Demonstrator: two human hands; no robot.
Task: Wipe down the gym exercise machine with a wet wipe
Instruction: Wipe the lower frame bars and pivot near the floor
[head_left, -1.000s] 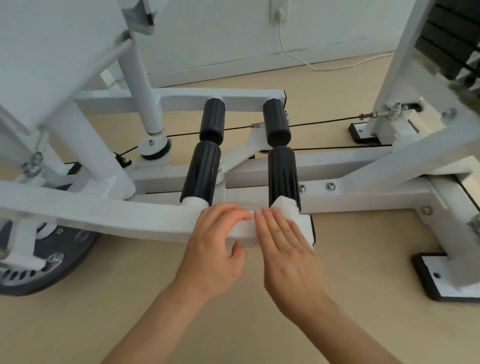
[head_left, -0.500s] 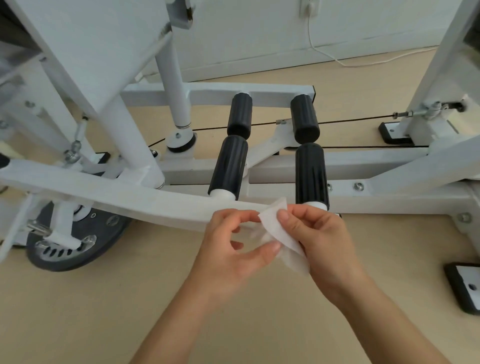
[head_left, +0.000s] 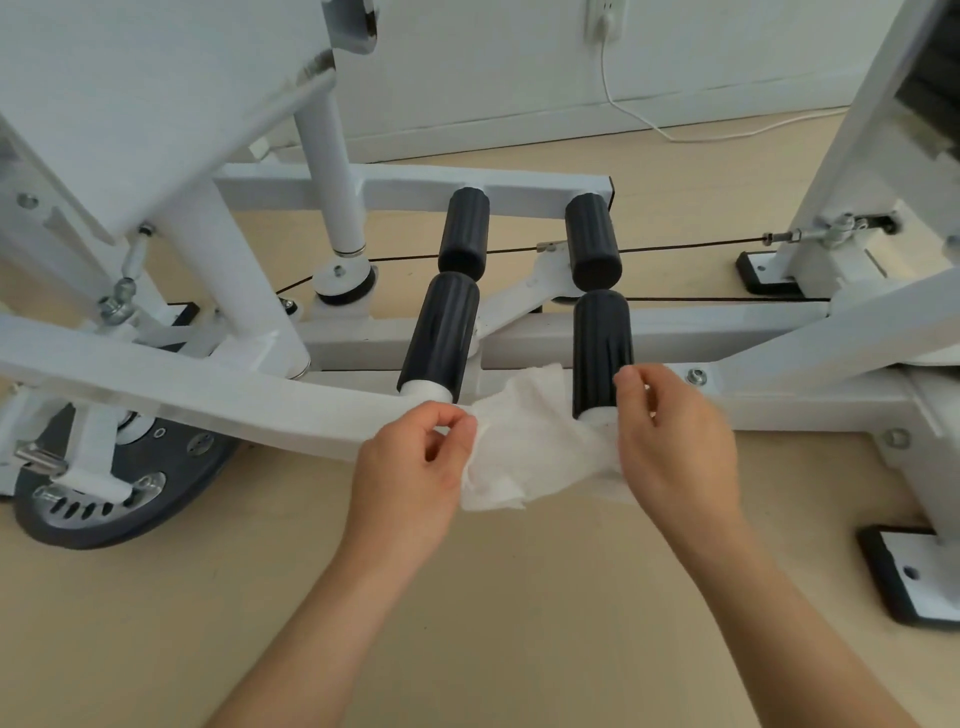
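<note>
A white wet wipe (head_left: 530, 447) is stretched open between my two hands, just in front of the white gym machine frame (head_left: 208, 395). My left hand (head_left: 410, 473) pinches the wipe's left edge with thumb and fingers. My right hand (head_left: 675, 447) grips its right edge, next to the near right black foam roller (head_left: 602, 348). The near left black roller (head_left: 441, 338) stands just above my left hand. Two more black rollers (head_left: 592, 241) sit farther back. The wipe hides the end of the white bar below the rollers.
A dark weight plate (head_left: 119, 488) lies on the wooden floor at the left. Black rubber feet (head_left: 909, 582) stand at the right. A thin cable (head_left: 675, 248) runs across behind the rollers. A white power cord (head_left: 691, 136) trails along the wall.
My hands pressed the folded wipe on the bar, then lifted it and pulled apart, spreading it open. The view has shifted left.
</note>
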